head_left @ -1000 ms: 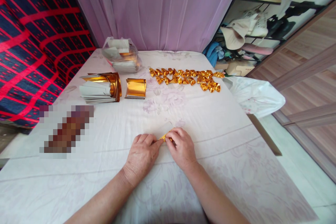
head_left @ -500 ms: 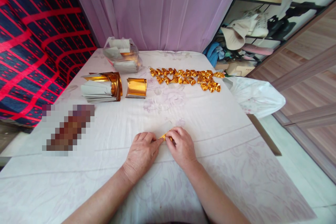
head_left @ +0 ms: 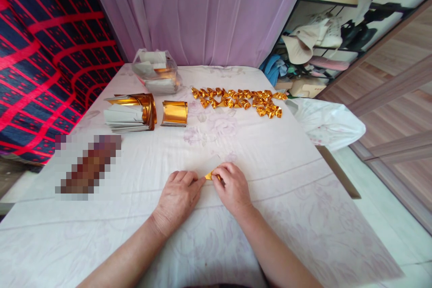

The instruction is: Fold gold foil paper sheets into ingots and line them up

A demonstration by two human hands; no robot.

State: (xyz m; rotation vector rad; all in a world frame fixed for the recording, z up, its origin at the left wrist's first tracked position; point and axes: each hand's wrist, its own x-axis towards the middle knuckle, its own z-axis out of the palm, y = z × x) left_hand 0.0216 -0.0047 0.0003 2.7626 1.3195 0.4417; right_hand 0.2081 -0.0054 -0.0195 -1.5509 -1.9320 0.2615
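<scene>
My left hand (head_left: 178,193) and right hand (head_left: 232,186) meet fingertip to fingertip, both pinching one small gold foil sheet (head_left: 212,168) against the tabletop (head_left: 270,153), near its front centre. Gold side mostly tucked under, pale backing showing beyond my fingers. I judge this an early fold, a crease being set. Next move calls for firm pressure along the edge without tearing foil. Farther out: folded gold pieces (head_left: 240,100) in rows at the far side, a short gold stack (head_left: 174,113), a larger stack of sheets (head_left: 130,112) to its left, a clear bag of sheets (head_left: 155,71) behind.
</scene>
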